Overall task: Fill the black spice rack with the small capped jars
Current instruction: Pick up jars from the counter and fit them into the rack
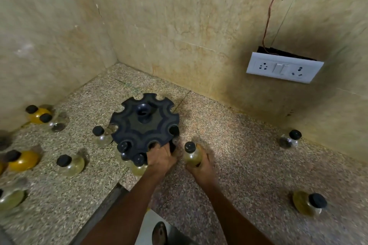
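The right hand (200, 165) is closed around a capped jar (191, 155). Just left of this grip, the left hand (161, 158) reaches under the black spice rack (144, 120); whether it grips I cannot tell. The rack may tip if the jar pushes hard.

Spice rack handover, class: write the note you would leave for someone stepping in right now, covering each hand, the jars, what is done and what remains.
Left hand: gripping the near edge of the black spice rack, holding no jar.
Right hand: closed around a capped jar just right of the rack.
Done: a few jars sit in the rack's near slots.
Left: far slots are open; loose jars wait on the counter, left and right.
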